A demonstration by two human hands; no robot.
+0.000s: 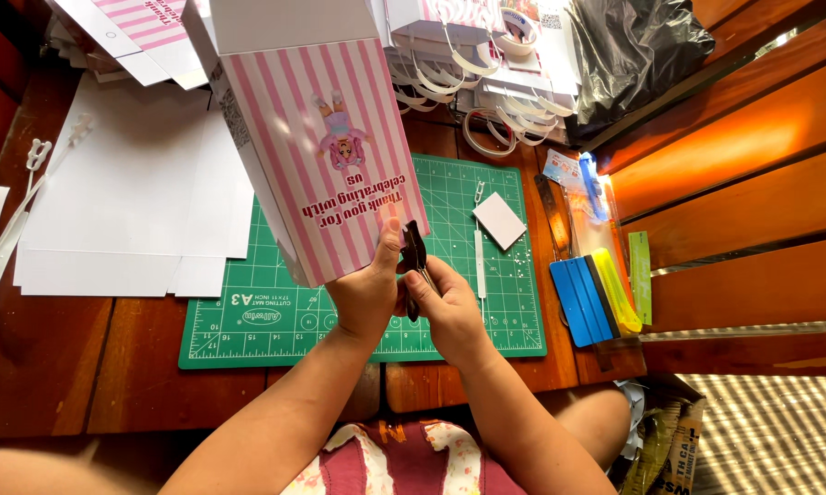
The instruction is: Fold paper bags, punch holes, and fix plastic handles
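My left hand [367, 291] holds a tall pink-and-white striped paper box [312, 137] by its lower corner, tilted over a green cutting mat [486, 302]. The box shows a small figure picture and printed words. My right hand [445, 307] grips a small dark metal tool [415, 252], like a hole punch, at the box's bottom edge beside my left thumb. A small white card [499, 220] and a thin white strip [480, 261] lie on the mat to the right.
White sheets [129, 202] cover the wooden table at left. More striped boxes and white paper handles [486, 101] sit at the back, next to a black plastic bag [633, 46]. Blue and yellow scrapers [596, 293] and a green ruler [640, 275] lie right of the mat.
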